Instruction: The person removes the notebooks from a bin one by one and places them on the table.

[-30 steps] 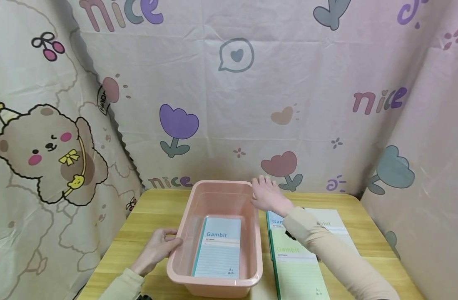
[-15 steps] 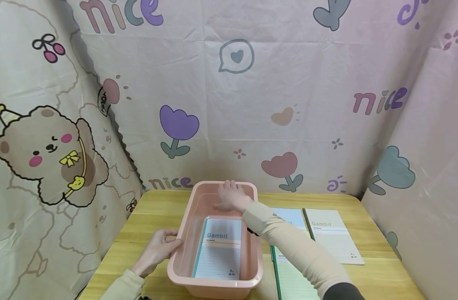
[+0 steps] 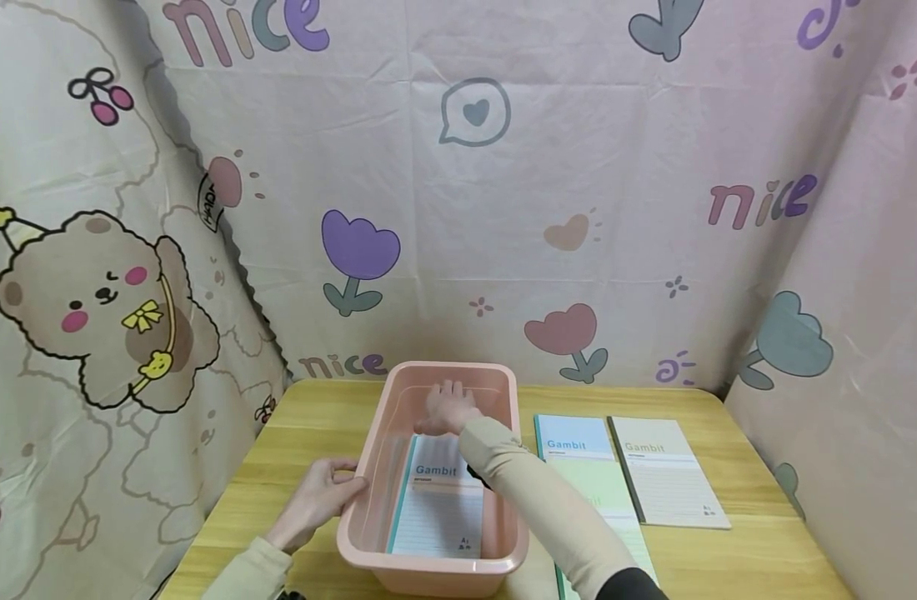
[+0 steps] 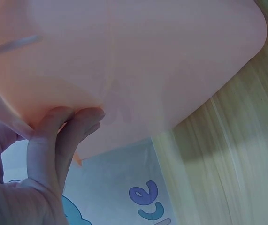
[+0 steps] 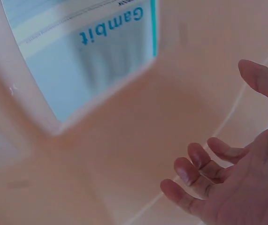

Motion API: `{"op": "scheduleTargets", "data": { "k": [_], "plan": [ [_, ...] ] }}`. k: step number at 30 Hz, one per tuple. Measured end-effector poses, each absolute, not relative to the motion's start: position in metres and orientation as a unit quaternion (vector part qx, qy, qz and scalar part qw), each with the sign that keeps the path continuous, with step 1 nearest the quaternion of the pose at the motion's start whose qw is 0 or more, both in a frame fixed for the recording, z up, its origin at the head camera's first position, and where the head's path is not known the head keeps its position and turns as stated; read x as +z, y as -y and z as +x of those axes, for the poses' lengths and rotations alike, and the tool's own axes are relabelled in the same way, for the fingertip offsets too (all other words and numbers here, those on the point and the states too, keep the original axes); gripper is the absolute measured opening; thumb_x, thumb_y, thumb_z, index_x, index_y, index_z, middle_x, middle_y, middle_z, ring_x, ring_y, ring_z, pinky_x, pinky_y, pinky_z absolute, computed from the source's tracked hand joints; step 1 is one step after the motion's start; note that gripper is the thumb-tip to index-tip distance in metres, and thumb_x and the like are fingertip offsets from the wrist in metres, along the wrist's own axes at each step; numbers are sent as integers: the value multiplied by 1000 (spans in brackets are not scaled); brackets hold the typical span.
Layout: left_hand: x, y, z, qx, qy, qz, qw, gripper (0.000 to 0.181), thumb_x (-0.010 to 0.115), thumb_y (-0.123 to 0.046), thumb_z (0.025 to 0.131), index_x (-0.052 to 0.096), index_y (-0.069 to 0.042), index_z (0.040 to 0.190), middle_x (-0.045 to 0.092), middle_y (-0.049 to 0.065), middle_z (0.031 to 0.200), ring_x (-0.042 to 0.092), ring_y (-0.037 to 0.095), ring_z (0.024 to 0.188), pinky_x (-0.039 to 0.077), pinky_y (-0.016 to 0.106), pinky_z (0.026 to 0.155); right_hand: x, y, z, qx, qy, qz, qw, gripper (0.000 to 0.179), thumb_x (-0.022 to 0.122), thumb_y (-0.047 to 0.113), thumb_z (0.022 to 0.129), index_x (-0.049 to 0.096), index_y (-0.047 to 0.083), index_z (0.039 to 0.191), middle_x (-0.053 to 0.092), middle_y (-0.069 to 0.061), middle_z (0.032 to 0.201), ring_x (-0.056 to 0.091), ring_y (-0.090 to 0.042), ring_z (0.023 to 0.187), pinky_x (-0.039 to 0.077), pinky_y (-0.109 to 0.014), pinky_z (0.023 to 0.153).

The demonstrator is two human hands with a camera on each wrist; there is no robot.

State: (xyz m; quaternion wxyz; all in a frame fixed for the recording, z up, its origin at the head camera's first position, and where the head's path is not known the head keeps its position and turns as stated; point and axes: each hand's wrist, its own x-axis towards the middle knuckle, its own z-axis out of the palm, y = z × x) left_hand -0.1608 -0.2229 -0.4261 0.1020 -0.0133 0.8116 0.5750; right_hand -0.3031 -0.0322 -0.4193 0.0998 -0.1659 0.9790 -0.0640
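A pink plastic basin (image 3: 433, 564) stands on the table, with a light blue "Gambit" notebook (image 3: 436, 521) lying flat on its bottom. My left hand (image 3: 319, 500) grips the basin's left rim; in the left wrist view its fingers (image 4: 68, 136) press on the outer wall. Inside the basin's far end is my right hand (image 3: 447, 410), above the notebook's top edge. The right wrist view shows that hand (image 5: 232, 183) with fingers apart and loosely bent, holding nothing. Part of the notebook's right side is hidden behind the right forearm in the head view.
Right of the basin lie a blue notebook (image 3: 574, 433), a green notebook (image 3: 593, 473) overlapping it and partly covered by the right arm, and a white notebook (image 3: 672, 475) with a dark spine. A patterned curtain (image 3: 466, 208) hangs behind the wooden table (image 3: 331, 408).
My right hand has moved left from the basin's far right rim, then down into the basin. The left hand stays on the rim, and the notebooks have not visibly moved.
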Motion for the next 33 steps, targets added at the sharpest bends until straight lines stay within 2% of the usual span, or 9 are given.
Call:
{"op": "scheduleTargets", "data": {
  "k": [14, 21, 28, 33],
  "plan": [
    [-427, 222, -161, 573, -813, -15, 103, 46, 55, -5, 94, 48, 25, 128, 71, 35, 108, 76, 34, 89, 66, 37, 72, -454, 38, -301, -93, -978, -139, 125, 92, 73, 56, 84, 39, 1, 150, 42, -20, 153, 38, -36, 144, 36, -51, 122],
    [-428, 221, -162, 574, -813, -19, 100, 45, 56, -5, 96, 48, 25, 128, 71, 34, 106, 76, 31, 87, 66, 38, 72, -483, 43, -307, -108, -978, -130, 123, 87, 76, 54, 81, 44, 1, 143, 46, -20, 148, 43, -37, 138, 42, -52, 116],
    [-430, 222, -163, 569, -816, -21, 98, 45, 55, -5, 96, 47, 25, 128, 71, 34, 106, 76, 31, 87, 66, 39, 72, -474, 40, -292, -122, -974, -122, 147, 95, 77, 54, 81, 38, 1, 150, 39, -20, 157, 37, -36, 147, 35, -51, 124],
    [-429, 222, -163, 569, -816, -24, 97, 45, 55, -5, 96, 47, 25, 128, 71, 33, 105, 76, 30, 86, 66, 39, 71, -483, 40, -293, -136, -969, -120, 166, 102, 79, 53, 80, 32, 3, 156, 29, -19, 165, 28, -37, 153, 28, -51, 128]
  ]
}}
